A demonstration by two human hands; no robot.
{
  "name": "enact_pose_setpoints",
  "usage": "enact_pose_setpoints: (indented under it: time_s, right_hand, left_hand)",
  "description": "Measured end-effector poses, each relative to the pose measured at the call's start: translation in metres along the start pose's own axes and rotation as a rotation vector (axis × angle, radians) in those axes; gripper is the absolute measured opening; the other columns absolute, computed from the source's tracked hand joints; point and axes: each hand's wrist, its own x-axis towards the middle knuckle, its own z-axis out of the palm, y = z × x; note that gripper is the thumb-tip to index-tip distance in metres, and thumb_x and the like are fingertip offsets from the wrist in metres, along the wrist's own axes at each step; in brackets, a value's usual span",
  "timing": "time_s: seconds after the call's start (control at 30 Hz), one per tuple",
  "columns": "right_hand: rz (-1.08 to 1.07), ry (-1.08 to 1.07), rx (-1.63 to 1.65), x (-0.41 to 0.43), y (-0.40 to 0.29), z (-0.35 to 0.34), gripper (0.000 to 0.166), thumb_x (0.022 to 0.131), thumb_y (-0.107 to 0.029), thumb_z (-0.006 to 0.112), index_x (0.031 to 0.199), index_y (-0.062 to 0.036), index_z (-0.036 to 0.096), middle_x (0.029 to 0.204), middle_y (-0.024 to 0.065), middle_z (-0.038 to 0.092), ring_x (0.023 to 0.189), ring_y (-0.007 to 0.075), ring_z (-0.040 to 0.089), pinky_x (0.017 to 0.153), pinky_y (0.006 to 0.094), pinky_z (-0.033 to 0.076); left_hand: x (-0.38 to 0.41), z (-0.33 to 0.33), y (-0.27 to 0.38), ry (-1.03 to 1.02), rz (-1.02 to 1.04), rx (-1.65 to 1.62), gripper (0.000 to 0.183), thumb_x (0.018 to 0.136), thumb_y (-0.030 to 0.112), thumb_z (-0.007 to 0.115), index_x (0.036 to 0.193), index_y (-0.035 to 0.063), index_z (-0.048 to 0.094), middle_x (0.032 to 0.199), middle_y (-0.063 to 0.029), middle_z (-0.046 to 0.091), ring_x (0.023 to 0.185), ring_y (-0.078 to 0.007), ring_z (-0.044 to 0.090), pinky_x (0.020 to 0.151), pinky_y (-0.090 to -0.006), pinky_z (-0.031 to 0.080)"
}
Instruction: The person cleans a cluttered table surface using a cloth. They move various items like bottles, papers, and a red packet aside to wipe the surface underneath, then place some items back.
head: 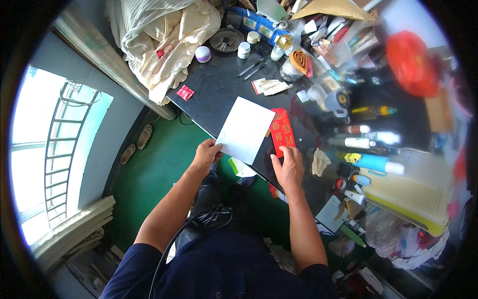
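Observation:
My left hand pinches the lower left edge of a white sheet of paper, thumb on top. The sheet is tilted and reaches over the front edge of the black table. To its right lies a red paper envelope with gold writing, its upper left side close against the sheet's corner. The fingers of my right hand rest at the envelope's lower end, with the thumb spread to the left. Whether those fingers grip it from below is hidden.
Two pens, a small pink packet and a hairbrush on a jar lie farther back. Bottles and a yellowish plastic box crowd the right. Cream bedding is piled at the back left. A green-and-white carton shows below the edge.

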Motion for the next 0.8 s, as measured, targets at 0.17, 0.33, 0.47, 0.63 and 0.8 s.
enact_pose_setpoints:
  time_s: [0.17,0.33,0.47,0.63,0.8]
  right_hand:
    - [0.26,-0.184,0.303,-0.001,-0.03,0.015,0.044,0.093,-0.031,0.073,0.126,-0.0046,0.06,0.112,0.0152,0.07,0.087,0.024,0.071,0.078,0.0397,0.056]
    - [0.377,-0.238,0.675,-0.002,-0.055,0.044,0.055,0.091,-0.009,0.076,0.139,-0.0032,0.049,0.104,0.0135,0.07,0.083,0.0148,0.067,0.073,0.0317,0.055]
    - [0.412,-0.198,0.784,0.005,-0.069,0.059,0.05,0.091,0.005,0.068,0.137,-0.0021,0.051,0.097,0.0069,0.067,0.077,0.0088,0.062,0.069,0.0241,0.052]
    - [0.265,-0.302,0.695,0.016,-0.083,0.056,0.045,0.09,0.005,0.066,0.133,-0.0023,0.054,0.092,0.0026,0.065,0.074,0.0073,0.059,0.068,0.0253,0.051]
    - [0.15,-0.388,0.456,0.055,-0.078,0.051,0.032,0.096,-0.013,0.067,0.126,-0.0052,0.063,0.105,0.0116,0.074,0.088,0.0228,0.071,0.077,0.0379,0.058]
  left_hand:
    - [-0.03,-0.007,0.014,-0.088,-0.048,-0.246,0.004,0.097,0.01,0.063,0.098,0.0091,0.059,0.088,-0.0022,0.066,0.074,-0.0113,0.061,0.065,-0.0249,0.05]
    - [-0.049,-0.019,0.014,-0.166,-0.118,-0.381,0.01,0.095,0.004,0.061,0.104,0.0089,0.059,0.098,-0.004,0.067,0.083,-0.0124,0.064,0.073,-0.0269,0.055]
    - [-0.055,-0.034,0.016,-0.276,-0.109,-0.255,0.034,0.091,-0.001,0.061,0.123,0.0081,0.06,0.113,-0.0055,0.068,0.099,-0.0172,0.066,0.082,-0.0295,0.057]
    - [-0.055,-0.054,0.032,-0.346,-0.052,-0.214,0.049,0.092,0.002,0.063,0.14,0.006,0.051,0.124,-0.0084,0.066,0.109,-0.0205,0.066,0.092,-0.0392,0.056]
    - [-0.046,-0.074,0.059,-0.25,-0.062,-0.069,0.04,0.095,-0.001,0.057,0.136,-0.0003,0.054,0.119,-0.0099,0.068,0.11,-0.0203,0.066,0.098,-0.0371,0.053]
